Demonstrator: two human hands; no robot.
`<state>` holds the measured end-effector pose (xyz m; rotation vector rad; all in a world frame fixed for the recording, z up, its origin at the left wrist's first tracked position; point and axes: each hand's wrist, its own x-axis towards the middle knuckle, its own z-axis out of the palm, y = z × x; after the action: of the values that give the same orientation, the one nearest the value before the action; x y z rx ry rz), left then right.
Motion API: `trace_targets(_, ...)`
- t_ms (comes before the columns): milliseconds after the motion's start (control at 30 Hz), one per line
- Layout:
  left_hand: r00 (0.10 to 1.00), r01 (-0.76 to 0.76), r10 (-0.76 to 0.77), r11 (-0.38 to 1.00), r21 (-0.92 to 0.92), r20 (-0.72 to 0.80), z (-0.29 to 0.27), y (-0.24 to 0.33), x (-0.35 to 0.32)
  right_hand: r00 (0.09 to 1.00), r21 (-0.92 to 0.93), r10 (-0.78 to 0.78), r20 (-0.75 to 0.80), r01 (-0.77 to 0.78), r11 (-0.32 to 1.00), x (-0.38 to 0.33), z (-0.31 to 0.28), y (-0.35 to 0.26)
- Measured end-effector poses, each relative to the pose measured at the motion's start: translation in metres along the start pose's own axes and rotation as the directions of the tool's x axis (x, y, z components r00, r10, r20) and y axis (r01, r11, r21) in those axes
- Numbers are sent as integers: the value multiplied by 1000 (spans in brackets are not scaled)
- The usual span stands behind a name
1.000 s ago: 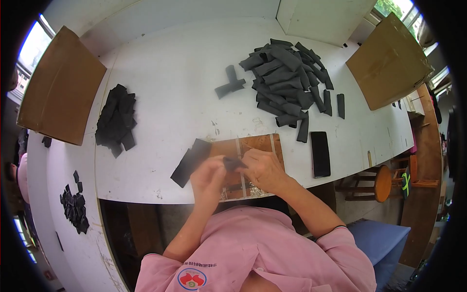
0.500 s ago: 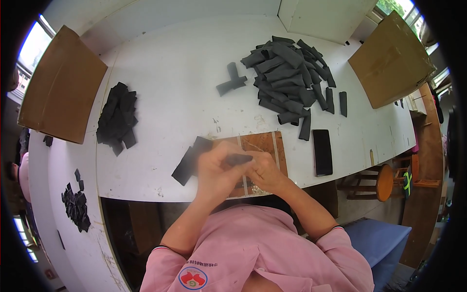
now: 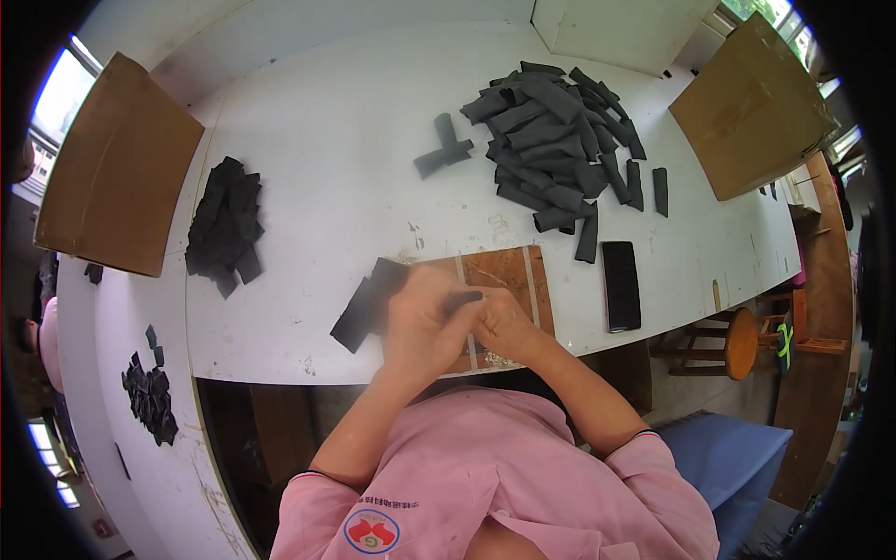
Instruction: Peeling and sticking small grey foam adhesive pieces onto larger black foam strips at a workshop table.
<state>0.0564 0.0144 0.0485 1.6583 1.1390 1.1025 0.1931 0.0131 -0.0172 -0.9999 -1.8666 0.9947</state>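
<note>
A small black piece (image 3: 463,299) is at the centre of the frame, caught in the grip of the left hand (image 3: 422,313). The right hand (image 3: 505,327) meets it with curled fingers; whether its grip also pinches the piece I cannot tell. Beneath lies a brown board (image 3: 497,269) with pale strips, dark flat pieces (image 3: 357,313) just to its left. On the white tabletop (image 3: 317,168), a pile of dark tubes (image 3: 551,135) fills the upper right, above a black phone (image 3: 622,286); a dark heap (image 3: 224,224) lies at left.
</note>
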Motion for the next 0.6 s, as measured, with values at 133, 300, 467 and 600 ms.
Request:
trace_targets(133,995,-28,-22,882,-471,-101,-2,7,-9,1000,-148,10,14,-8,989,8,-10,-18)
trace_targets(300,984,-166,118,870,-463,-132,-9,-2,-10,998,-265,-55,25,59,962,14,-17,-27)
trace_targets(467,947,-82,-224,524,-848,-230,-22,2,-12,982,-449,-174,78,190,873,21,-20,-37)
trace_targets(600,947,-75,-144,769,-635,-286,-16,-13,-19,984,-424,-172,40,172,889,14,-5,-20)
